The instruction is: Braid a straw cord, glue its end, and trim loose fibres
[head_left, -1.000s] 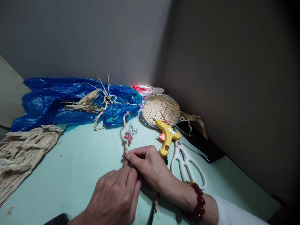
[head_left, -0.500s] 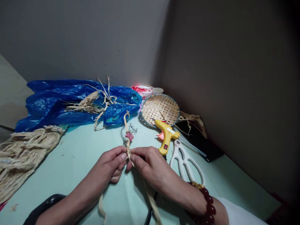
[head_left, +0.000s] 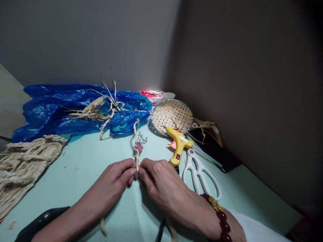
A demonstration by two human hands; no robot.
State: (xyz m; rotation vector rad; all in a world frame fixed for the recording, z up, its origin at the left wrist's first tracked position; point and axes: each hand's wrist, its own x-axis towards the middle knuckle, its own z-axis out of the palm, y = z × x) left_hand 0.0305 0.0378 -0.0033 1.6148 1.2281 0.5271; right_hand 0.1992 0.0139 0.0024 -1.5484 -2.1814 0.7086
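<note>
A thin braid of pale straw-like fibre (head_left: 137, 157) runs up the table from between my hands, its far end curling near the blue bag. Partway along it sits a small pink clip (head_left: 139, 147), beside a little tangle of dark wire (head_left: 143, 137). My left hand (head_left: 122, 174) pinches the braid's near end from the left. From the right, my right hand (head_left: 157, 176) grips the same spot with thumb and bent fingers. Loose strand ends (head_left: 103, 227) hang below my wrists. The fingertips partly hide the crossing of the strands.
A yellow glue gun (head_left: 180, 144) and white-handled scissors (head_left: 200, 174) lie right of my hands. Behind them are a woven basket (head_left: 171, 114) and a black flat object (head_left: 227, 161). A blue plastic bag (head_left: 55, 107) with fibre stands back left; braided fibre (head_left: 27, 168) lies at left.
Both hands have closed in tighter around the braid's near end, the right hand turning over more. The strands at the fingertips now lie closer together. The view has shifted slightly.
</note>
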